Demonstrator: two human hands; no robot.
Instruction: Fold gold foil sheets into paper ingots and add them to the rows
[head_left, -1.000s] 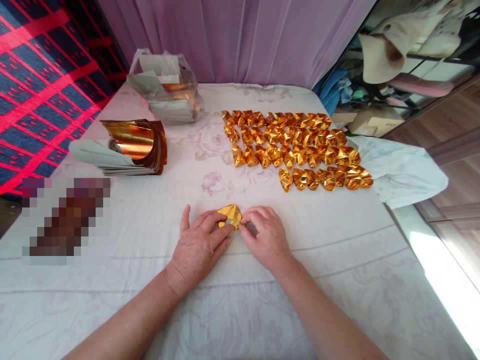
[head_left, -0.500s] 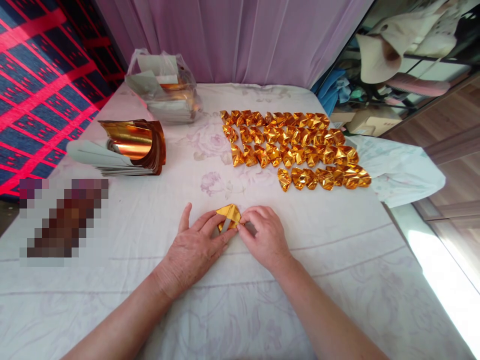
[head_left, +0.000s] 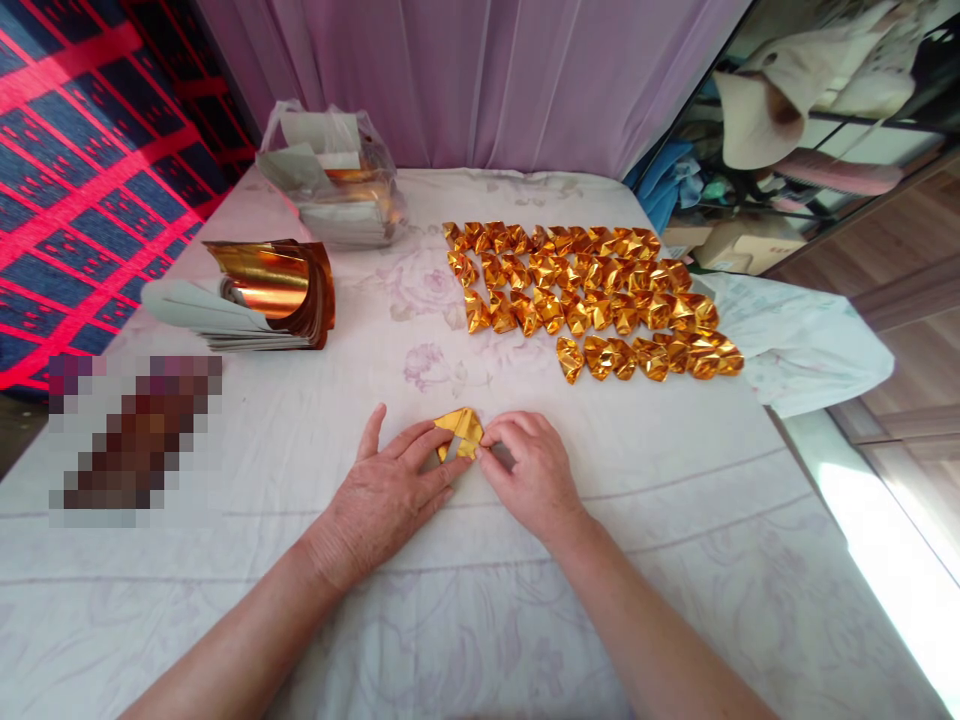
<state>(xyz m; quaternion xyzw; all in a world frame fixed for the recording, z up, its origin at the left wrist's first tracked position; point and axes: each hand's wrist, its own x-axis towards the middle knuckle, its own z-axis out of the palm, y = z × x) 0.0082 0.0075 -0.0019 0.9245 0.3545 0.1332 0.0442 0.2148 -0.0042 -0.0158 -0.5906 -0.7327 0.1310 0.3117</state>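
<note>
A small piece of gold foil paper (head_left: 466, 425), partly folded, lies on the cloth-covered table in front of me. A bit of its grey underside shows near the middle. My left hand (head_left: 390, 475) presses on its left and lower side with fingers and thumb, the little finger sticking out. At the paper's right corner, my right hand (head_left: 529, 465) pinches the edge between thumb and index finger. The fingertips cover parts of the paper. Beyond the hands, folded gold foil pieces (head_left: 589, 315) stand in several rows.
A curled stack of gold foil sheets (head_left: 274, 285) sits at the left, with a clear plastic bag (head_left: 367, 190) of more sheets behind it. A blurred-out patch (head_left: 135, 435) covers something at the left. A pale cloth or bag (head_left: 810, 340) lies by the right edge, near cluttered shelves (head_left: 757, 170).
Less of the grey underside shows in the paper now. Both hands stay in nearly the same place, and the whole view has shifted slightly.
</note>
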